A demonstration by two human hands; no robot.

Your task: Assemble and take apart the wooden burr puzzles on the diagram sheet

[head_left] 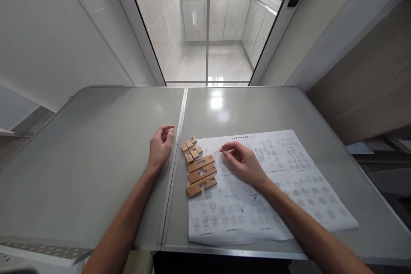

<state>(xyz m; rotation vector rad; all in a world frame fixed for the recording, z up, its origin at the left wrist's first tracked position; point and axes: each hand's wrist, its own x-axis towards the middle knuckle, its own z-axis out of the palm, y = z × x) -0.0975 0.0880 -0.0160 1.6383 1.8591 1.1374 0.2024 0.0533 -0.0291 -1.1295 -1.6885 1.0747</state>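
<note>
My left hand [161, 145] rests on the grey table left of the metal seam, its fingers loosely curled and nothing seen in them. My right hand [243, 160] lies over the printed sheet [221, 235], thumb and fingers bent with a small gap between them, holding nothing I can see. Between the hands are notched wooden puzzle pieces. Three longer flat ones lie side by side: an upper piece with a slot [208, 160], a middle piece [194, 177] and a lower piece with a notch [193, 190]. Smaller notched wooden pieces [189, 149] are grouped above them. Some bear dark marks.
The folding table [96, 158] has a metal seam [175, 158] down its middle. Beyond its far edge stands a glass door [192, 21] with a metal frame. Shelving with papers [359, 148] is at the right. Small diagrams cover the sheet.
</note>
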